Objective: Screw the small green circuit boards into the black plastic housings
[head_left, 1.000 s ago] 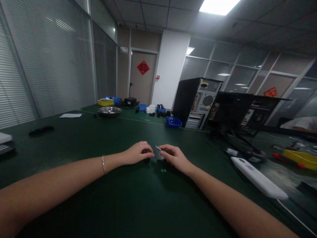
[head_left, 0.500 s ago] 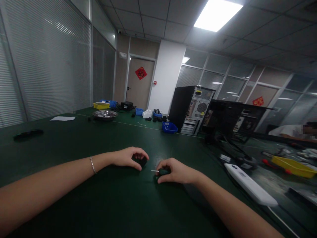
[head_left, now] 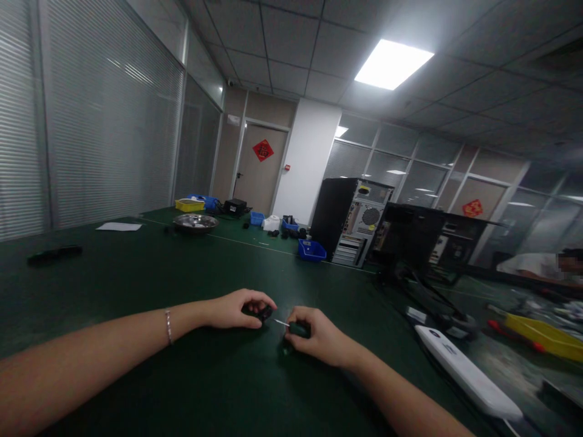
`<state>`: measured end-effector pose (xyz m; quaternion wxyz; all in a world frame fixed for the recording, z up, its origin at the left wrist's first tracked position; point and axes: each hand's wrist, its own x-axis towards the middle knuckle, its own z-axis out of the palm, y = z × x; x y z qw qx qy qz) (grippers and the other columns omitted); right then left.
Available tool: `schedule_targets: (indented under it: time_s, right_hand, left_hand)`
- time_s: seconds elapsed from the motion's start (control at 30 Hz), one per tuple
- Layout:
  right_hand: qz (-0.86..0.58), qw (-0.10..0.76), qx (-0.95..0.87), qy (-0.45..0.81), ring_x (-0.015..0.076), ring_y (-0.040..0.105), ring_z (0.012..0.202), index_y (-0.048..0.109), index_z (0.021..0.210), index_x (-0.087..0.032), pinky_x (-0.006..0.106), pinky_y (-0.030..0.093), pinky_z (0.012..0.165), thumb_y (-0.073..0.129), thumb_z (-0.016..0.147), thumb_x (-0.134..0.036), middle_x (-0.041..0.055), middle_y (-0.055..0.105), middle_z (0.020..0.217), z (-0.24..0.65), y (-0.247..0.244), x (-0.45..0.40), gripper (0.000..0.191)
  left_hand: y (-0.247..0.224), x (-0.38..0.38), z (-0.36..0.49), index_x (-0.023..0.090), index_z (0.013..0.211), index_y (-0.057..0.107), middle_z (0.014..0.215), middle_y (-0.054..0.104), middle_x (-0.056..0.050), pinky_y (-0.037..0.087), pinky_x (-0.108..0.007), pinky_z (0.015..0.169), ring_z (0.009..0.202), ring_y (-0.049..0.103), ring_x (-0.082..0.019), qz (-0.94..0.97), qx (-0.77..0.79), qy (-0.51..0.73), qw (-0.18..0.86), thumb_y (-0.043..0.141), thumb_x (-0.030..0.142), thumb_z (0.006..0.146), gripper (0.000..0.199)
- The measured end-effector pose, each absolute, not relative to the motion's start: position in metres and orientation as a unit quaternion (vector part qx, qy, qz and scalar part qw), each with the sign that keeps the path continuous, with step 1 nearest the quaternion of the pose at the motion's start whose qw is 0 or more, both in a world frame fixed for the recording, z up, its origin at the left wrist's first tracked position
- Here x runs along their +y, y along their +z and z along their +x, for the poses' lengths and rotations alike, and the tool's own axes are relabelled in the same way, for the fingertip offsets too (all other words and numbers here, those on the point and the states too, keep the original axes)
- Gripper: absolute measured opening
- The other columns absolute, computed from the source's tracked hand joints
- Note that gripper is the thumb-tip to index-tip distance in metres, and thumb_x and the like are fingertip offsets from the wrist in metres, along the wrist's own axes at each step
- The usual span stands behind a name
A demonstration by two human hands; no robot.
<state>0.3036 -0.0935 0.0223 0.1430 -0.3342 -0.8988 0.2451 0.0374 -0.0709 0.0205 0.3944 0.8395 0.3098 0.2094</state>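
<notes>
My left hand (head_left: 237, 309), a bracelet at its wrist, is curled around a small black part (head_left: 264, 312) at the middle of the green table (head_left: 209, 376). Fingers hide most of that part, so its kind does not show. Just to the right, my right hand (head_left: 319, 334) grips a screwdriver (head_left: 298, 329) with a dark green handle. Its thin metal shaft points left at the black part, and a small gap seems to lie between the tip and the part.
A blue bin (head_left: 312, 250) stands before a computer tower (head_left: 350, 221). A metal bowl (head_left: 195, 223) sits far left, near white paper (head_left: 119, 226) and a dark object (head_left: 54, 255). At right are a white power strip (head_left: 469, 373), a yellow tray (head_left: 544, 337) and a person (head_left: 528, 264).
The whole view has tilted up slightly, so everything sits lower. My right hand now angles the screwdriver's shaft up and left, and the black part shows more at the left fingertips.
</notes>
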Motion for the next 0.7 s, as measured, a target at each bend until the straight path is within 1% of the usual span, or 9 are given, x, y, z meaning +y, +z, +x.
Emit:
schedule_targets:
  time_s: [0.13, 0.23, 0.33, 0.43, 0.5, 0.6, 0.7]
  right_hand:
    - [-0.340, 0.153, -0.893, 0.253, 0.0231, 0.065, 0.098, 0.059, 0.119, -0.016, 0.042, 0.055, 0.083, 0.059, 0.096, -0.027, 0.0082, 0.063, 0.119, 0.308, 0.021, -0.088, 0.025]
    - [-0.326, 0.116, -0.899, 0.269, 0.0229, 0.066, 0.097, 0.059, 0.119, -0.015, 0.042, 0.056, 0.082, 0.059, 0.096, -0.028, 0.0081, 0.063, 0.118, 0.313, 0.024, -0.085, 0.026]
    - [-0.307, 0.076, -0.908, 0.275, 0.0234, 0.065, 0.099, 0.060, 0.117, -0.015, 0.043, 0.055, 0.084, 0.060, 0.096, -0.028, 0.0080, 0.063, 0.118, 0.315, 0.026, -0.085, 0.025]
    - [-0.298, 0.054, -0.910, 0.282, 0.0239, 0.064, 0.101, 0.061, 0.116, -0.015, 0.044, 0.054, 0.086, 0.060, 0.095, -0.028, 0.0080, 0.063, 0.119, 0.313, 0.028, -0.088, 0.024]
    - [-0.303, 0.048, -0.905, 0.296, 0.0236, 0.065, 0.099, 0.061, 0.116, -0.015, 0.043, 0.055, 0.084, 0.060, 0.095, -0.028, 0.0078, 0.064, 0.118, 0.312, 0.028, -0.090, 0.024]
    - [-0.329, 0.069, -0.885, 0.323, 0.0231, 0.066, 0.096, 0.060, 0.117, -0.015, 0.041, 0.056, 0.081, 0.060, 0.096, -0.028, 0.0073, 0.064, 0.116, 0.312, 0.025, -0.090, 0.025]
    - [-0.370, 0.137, -0.852, 0.344, 0.0232, 0.066, 0.097, 0.059, 0.119, -0.015, 0.041, 0.056, 0.080, 0.059, 0.096, -0.028, 0.0078, 0.063, 0.118, 0.309, 0.018, -0.087, 0.027]
  left_hand:
    - [0.019, -0.071, 0.036, 0.030, 0.123, 0.062, 0.098, 0.055, -0.002, 0.041, -0.031, 0.080, 0.091, 0.050, -0.022, 0.832, 0.323, 0.215, 0.396, 0.070, 0.035, 0.080, 0.045]
    - [0.020, -0.070, 0.037, 0.029, 0.124, 0.061, 0.098, 0.053, -0.001, 0.040, -0.032, 0.080, 0.091, 0.049, -0.021, 0.820, 0.329, 0.221, 0.413, 0.071, 0.035, 0.079, 0.047]
    - [0.019, -0.072, 0.039, 0.027, 0.126, 0.059, 0.098, 0.051, -0.001, 0.041, -0.032, 0.082, 0.090, 0.049, -0.020, 0.797, 0.332, 0.243, 0.442, 0.070, 0.033, 0.080, 0.048]
    - [0.019, -0.077, 0.044, 0.024, 0.129, 0.055, 0.097, 0.052, -0.001, 0.044, -0.031, 0.080, 0.090, 0.052, -0.019, 0.774, 0.327, 0.259, 0.477, 0.067, 0.033, 0.082, 0.049]
    - [0.018, -0.081, 0.047, 0.024, 0.129, 0.055, 0.098, 0.054, -0.002, 0.045, -0.031, 0.079, 0.089, 0.053, -0.019, 0.764, 0.324, 0.261, 0.493, 0.067, 0.032, 0.083, 0.049]
    - [0.017, -0.086, 0.051, 0.024, 0.131, 0.056, 0.099, 0.055, -0.002, 0.045, -0.032, 0.080, 0.089, 0.054, -0.019, 0.761, 0.322, 0.259, 0.500, 0.068, 0.032, 0.082, 0.051]
    - [0.015, -0.087, 0.054, 0.024, 0.132, 0.054, 0.099, 0.056, -0.003, 0.045, -0.033, 0.082, 0.091, 0.055, -0.019, 0.765, 0.317, 0.262, 0.495, 0.068, 0.031, 0.083, 0.051]
